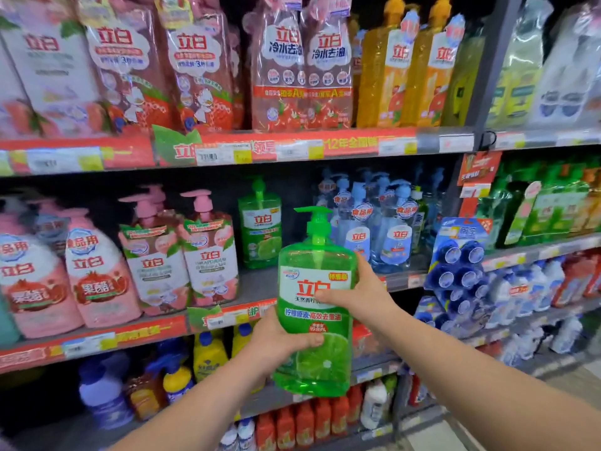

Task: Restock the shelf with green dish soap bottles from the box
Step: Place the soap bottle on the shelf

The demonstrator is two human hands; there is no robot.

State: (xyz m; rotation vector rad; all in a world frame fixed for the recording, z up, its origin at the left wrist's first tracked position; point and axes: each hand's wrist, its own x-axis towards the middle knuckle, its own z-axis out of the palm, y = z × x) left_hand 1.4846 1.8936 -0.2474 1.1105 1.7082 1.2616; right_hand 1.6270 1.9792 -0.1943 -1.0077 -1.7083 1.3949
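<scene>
A large green dish soap bottle [313, 320] with a green pump top stands upright in the air in front of the middle shelf [260, 284]. My left hand [279, 340] grips its lower left side. My right hand [361, 294] grips its right side higher up, thumb across the label. One more green dish soap bottle [260, 229] stands far back on the middle shelf, with bare shelf in front of it. The box is out of view.
Pink pump bottles [182, 252] stand left of the gap and clear blue pump bottles [377, 226] right of it. Red and orange bottles fill the top shelf. Yellow, blue and red bottles sit on lower shelves. Blue hanging packs [455, 265] dangle at the upright post.
</scene>
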